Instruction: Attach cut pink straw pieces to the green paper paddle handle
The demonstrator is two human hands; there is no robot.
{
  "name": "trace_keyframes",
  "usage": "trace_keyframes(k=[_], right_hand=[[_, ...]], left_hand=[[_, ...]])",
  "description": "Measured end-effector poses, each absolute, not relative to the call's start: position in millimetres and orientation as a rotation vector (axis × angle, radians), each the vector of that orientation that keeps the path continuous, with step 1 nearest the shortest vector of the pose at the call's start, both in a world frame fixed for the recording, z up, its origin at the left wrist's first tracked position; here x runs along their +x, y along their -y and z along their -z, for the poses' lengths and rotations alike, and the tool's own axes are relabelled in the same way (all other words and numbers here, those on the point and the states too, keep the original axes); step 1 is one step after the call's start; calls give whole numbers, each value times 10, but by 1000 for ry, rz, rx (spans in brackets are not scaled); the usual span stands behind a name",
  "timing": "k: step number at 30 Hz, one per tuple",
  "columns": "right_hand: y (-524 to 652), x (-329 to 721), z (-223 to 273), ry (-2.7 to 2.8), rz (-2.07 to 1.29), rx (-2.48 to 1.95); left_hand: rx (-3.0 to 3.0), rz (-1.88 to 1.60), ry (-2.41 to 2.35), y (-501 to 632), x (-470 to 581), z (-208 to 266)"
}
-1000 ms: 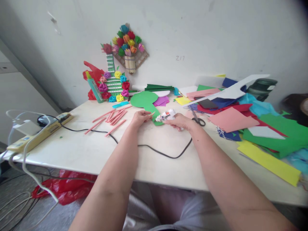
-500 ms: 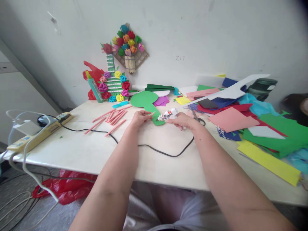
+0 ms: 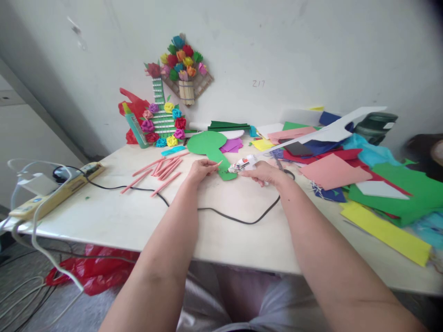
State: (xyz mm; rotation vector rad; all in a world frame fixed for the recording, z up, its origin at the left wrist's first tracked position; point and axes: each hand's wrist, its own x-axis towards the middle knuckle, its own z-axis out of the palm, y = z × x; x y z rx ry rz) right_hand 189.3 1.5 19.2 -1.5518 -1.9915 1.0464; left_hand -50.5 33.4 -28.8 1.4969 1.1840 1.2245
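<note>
A green paper cutout (image 3: 206, 142), with a rounded top and a narrower lower part, lies on the table. My left hand (image 3: 202, 169) is at its lower left edge, fingers pinched together. A small pale tip (image 3: 220, 163) shows beyond those fingers; what it belongs to is too small to make out. My right hand (image 3: 261, 173) grips a white hot glue gun (image 3: 244, 163), its nozzle over the cutout's lower end. Small dark specks lie on the green there. Several pink rolled paper sticks (image 3: 169, 168) lie left of my left hand.
A black cord (image 3: 238, 220) loops across the table from a power strip (image 3: 58, 189). Scissors (image 3: 288, 173) lie right of my right hand, before piled coloured paper (image 3: 335, 170). A glue bottle (image 3: 136, 129) and a flower-trimmed paper guitar (image 3: 164, 121) stand at the back.
Both hands and the glue gun stay almost where they were. The whole view has shifted very slightly.
</note>
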Motion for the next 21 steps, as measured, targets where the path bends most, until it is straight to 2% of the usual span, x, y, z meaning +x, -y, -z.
trace_keyframes(k=[21], right_hand=[[26,1813,-207,1966,-1109,-1526]], left_hand=[[1486,-1233,-1149,-338,-498,284]])
